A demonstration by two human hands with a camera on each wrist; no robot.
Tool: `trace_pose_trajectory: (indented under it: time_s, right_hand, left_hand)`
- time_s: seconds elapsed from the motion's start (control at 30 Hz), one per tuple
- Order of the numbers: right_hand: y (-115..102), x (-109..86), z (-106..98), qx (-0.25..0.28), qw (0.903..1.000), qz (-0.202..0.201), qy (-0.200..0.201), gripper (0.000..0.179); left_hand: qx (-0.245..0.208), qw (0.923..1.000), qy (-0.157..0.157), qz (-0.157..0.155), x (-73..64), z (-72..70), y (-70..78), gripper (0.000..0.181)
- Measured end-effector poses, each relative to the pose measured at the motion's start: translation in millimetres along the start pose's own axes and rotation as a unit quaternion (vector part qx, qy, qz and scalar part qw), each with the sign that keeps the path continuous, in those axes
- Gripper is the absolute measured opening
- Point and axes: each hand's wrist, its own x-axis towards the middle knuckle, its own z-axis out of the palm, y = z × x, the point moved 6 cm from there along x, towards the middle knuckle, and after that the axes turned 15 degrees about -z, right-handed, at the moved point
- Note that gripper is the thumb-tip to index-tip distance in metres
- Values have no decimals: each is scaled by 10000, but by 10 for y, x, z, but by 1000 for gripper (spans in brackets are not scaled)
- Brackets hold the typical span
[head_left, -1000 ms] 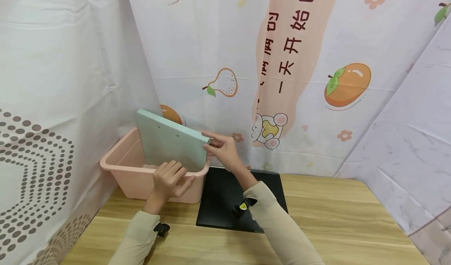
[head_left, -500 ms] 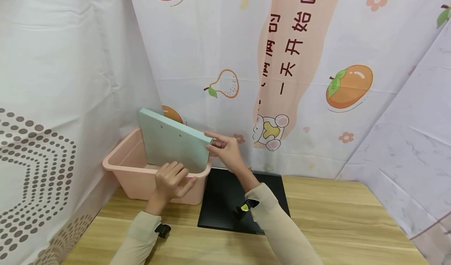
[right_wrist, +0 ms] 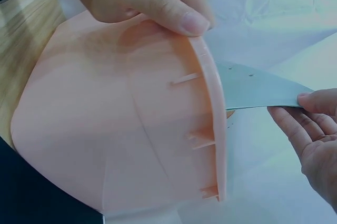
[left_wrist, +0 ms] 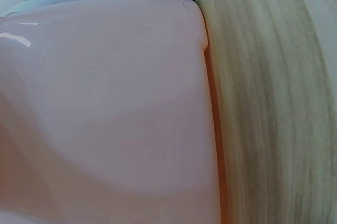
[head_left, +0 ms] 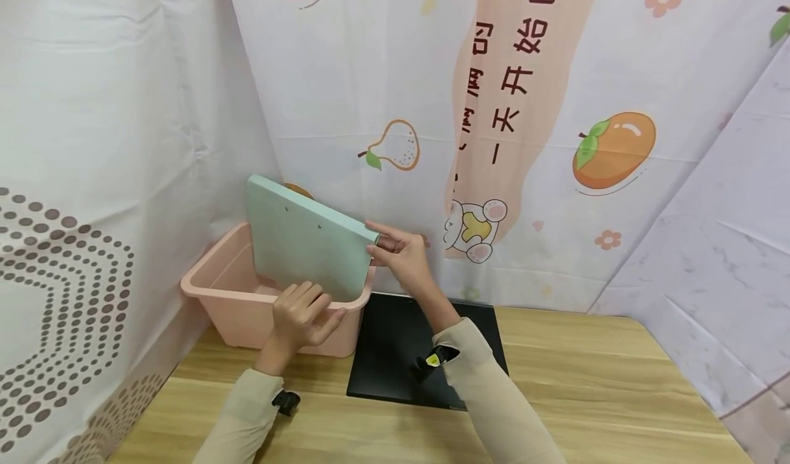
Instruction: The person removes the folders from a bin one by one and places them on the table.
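Observation:
A mint-green file folder (head_left: 308,245) with two small rivets stands tilted in a pink plastic bin (head_left: 237,320), its upper part rising above the rim. My right hand (head_left: 404,262) pinches the folder's right upper corner between thumb and fingers, also visible in the right wrist view, where the folder (right_wrist: 258,87) sticks out past the rim. My left hand (head_left: 300,316) grips the bin's front rim, fingers curled over it and thumb (right_wrist: 192,23) along the outside. The bin's wall (left_wrist: 116,103) fills most of the left wrist view. The folder's lower edge is partly hidden behind the front wall.
A flat black panel (head_left: 395,361) lies on the wooden table (head_left: 574,382) right of the bin, under my right forearm. Printed white curtains (head_left: 345,59) hang close behind and to the left. Another marbled sheet (head_left: 710,245) hangs on the right.
The folder has risen a little out of the bin and shifted slightly right, together with my right hand. My left hand keeps its grip on the rim.

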Motion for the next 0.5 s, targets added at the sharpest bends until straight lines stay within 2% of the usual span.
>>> trace_pose_trajectory:
  time_s: [0.2, 0.5]
  right_hand:
    - [-63, 22, -13, -38, 9999, -159, 43, 42]
    - [-202, 71, -154, 141, 9987, -378, 314, 39]
  left_hand:
    - [-8, 10000, 21, 8, 5, -3, 7, 46]
    - [-62, 10000, 58, -1, 20, -2, 29, 46]
